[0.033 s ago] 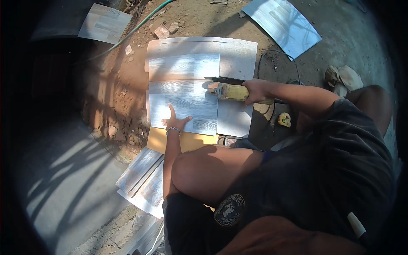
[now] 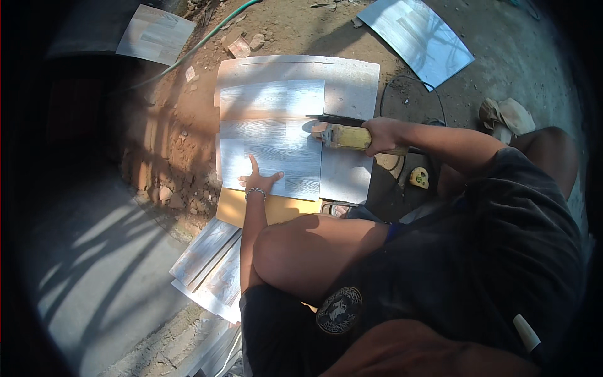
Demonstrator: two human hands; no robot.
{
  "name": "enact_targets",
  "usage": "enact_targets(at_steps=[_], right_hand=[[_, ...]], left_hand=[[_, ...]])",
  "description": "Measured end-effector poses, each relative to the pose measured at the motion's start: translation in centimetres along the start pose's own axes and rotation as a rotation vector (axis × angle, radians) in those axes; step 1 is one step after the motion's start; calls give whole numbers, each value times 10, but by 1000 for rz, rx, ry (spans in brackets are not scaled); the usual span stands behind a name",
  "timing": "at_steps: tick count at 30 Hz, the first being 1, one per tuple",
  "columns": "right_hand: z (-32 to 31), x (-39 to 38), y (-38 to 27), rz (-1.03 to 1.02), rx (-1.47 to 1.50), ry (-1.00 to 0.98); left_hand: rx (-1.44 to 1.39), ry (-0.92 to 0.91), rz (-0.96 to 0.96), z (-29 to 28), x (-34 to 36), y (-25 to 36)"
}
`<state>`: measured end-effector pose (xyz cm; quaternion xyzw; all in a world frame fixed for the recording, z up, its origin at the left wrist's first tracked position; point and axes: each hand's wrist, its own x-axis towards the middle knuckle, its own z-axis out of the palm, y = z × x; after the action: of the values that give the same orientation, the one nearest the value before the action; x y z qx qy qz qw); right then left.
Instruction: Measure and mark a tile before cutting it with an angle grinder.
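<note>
My left hand (image 2: 262, 182) lies flat on a wood-patterned tile (image 2: 257, 148), fingers spread, near its front edge. In my right hand (image 2: 383, 136) is a yellow angle grinder (image 2: 349, 137), gripped by its body. The grinder's head is over the tile's right side, and its thin disc stands at the line between this tile and another wood-patterned piece (image 2: 270, 99) behind it. Whether the disc touches the tile I cannot tell. Both pieces rest on a pale slab (image 2: 352, 81), which shows at the back and right.
A yellow-brown sheet (image 2: 232, 205) and stacked tile pieces (image 2: 207, 251) lie by my left forearm. Two tiles, one at far left (image 2: 154, 34), one at far right (image 2: 418, 41), lie on the ground. A green hose (image 2: 217, 28), black cord (image 2: 383, 94) and yellow tape measure (image 2: 419, 177) are nearby.
My right hand and the grinder have shifted very slightly to the right. My left hand stays in place on the tile.
</note>
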<state>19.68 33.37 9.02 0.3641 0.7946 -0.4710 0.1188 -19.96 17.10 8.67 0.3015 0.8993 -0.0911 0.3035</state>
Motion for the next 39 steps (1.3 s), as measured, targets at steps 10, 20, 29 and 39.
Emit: enact_targets(at_steps=[10, 20, 29, 39], right_hand=[[-15, 6, -39, -125, 56, 16], [3, 163, -158, -314, 60, 64], [23, 272, -223, -374, 0, 120], [30, 292, -228, -395, 48, 136]], left_hand=[[3, 42, -10, 8, 4, -10], [50, 50, -11, 1, 2, -11], [72, 43, 38, -2, 6, -16], [55, 2, -17, -8, 4, -9]])
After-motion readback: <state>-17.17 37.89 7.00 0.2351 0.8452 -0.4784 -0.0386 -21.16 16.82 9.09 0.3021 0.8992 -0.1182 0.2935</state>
